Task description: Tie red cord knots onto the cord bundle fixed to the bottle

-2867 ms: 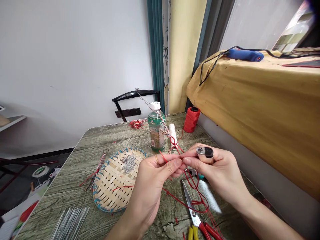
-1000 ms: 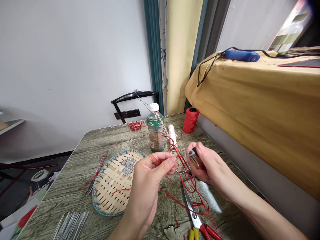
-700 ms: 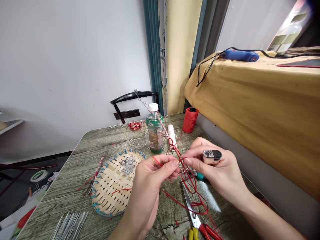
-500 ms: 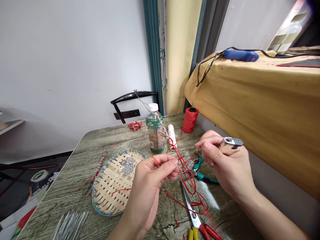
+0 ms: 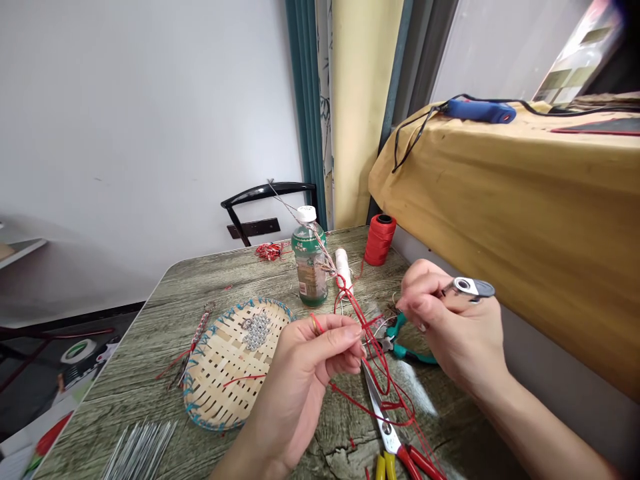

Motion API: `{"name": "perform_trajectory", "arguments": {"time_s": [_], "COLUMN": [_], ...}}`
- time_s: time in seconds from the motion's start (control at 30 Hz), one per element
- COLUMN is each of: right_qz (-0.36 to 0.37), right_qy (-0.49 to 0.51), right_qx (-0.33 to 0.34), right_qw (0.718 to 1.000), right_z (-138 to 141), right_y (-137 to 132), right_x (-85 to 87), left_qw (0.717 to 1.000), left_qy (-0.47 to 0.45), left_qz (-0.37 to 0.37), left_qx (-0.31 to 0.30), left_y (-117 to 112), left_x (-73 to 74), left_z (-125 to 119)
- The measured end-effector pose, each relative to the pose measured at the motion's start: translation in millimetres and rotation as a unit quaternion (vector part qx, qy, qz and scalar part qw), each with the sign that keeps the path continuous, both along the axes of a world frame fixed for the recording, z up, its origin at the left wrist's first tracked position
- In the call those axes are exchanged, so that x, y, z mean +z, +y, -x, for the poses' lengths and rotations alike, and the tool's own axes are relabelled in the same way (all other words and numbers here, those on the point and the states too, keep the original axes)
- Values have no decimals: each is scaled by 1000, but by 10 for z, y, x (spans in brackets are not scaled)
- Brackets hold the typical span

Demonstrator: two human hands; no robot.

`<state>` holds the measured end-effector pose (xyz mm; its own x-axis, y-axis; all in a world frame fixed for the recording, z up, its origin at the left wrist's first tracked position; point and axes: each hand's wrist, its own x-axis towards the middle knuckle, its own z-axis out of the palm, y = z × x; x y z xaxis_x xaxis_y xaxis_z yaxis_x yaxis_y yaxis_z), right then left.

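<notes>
My left hand (image 5: 313, 357) pinched the looped red cord (image 5: 367, 326), best held steady; my right hand (image 5: 457, 333) clasped a silver-and-black metal-topped lighter (image 5: 473, 288) at two o'clock.

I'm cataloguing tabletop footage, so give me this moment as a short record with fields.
Left hand: pinching red cord
Right hand: lighter-like object tucked in it; whether its fingertips hold anything is unclear
Near hands: scissors, green-handled pliers
Woven basket: holds small silvery pieces
Farther back: bottle, white spool, red spool
</notes>
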<state>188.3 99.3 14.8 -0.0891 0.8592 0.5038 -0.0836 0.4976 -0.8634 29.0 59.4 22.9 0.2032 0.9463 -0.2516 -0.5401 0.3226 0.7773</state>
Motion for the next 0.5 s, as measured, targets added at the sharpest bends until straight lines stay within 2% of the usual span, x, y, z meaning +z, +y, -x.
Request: {"name": "perform_trajectory", "arguments": {"time_s": [0.1,0.17,0.23,0.3,0.37,0.43,0.5], "right_qz": [-16,-29,-34,-18,1,-1,-19], "right_qy": [-83,-121,-97,-34,27,33,-29], "right_qx": [62,76,37,-23,-51,-36,-1], "right_qw": [994,989,994,999,998,999,999], "right_z": [0,19,30,19,-11,-37,-39], "right_y": [-33,-47,-34,0,30,33,5], "right_x": [48,68,57,24,-2,3,42], "left_qw": [1000,1000,1000,1000,1000,1000,1000], "left_qy": [-6,-6,-4,-3,0,2,3], "left_qz": [-3,-4,0,5,10,11,10], "left_qx": [-5,-12,-15,-10,-5,-5,-4], "left_y": [-5,-5,-2,-3,-8,-15,-20], "left_x": [1,-2,-6,-8,-6,-4,-2], "left_z": [2,4,6,10,11,10,6]}}
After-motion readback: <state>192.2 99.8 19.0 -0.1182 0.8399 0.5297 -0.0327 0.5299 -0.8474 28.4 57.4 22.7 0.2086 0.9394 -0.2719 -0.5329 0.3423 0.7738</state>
